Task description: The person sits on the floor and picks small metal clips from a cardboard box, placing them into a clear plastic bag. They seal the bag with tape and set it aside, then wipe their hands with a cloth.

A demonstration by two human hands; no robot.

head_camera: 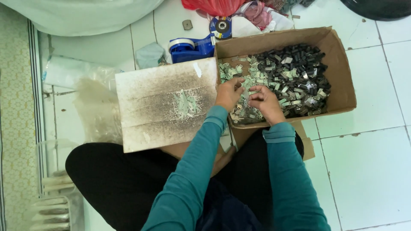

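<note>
Sorting hands (248, 97) in brown carton (338, 64)

Fingertips of the left hand (229, 93) and right hand (265, 102) are buried among the small metal pieces (261, 77) in the cardboard box (342, 85); grip unclear; single pieces too small to tell; dark round thing (381, 7) upper right cut by the frame edge; red bag (212, 6) cut at top.

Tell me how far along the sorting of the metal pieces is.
Early, it seems. Done: only a small cluster of pale metal pieces lies on the stained board. In hand: the left hand and right hand dig into the cardboard box. Left: the large heap of dark and pale parts inside it.
</note>
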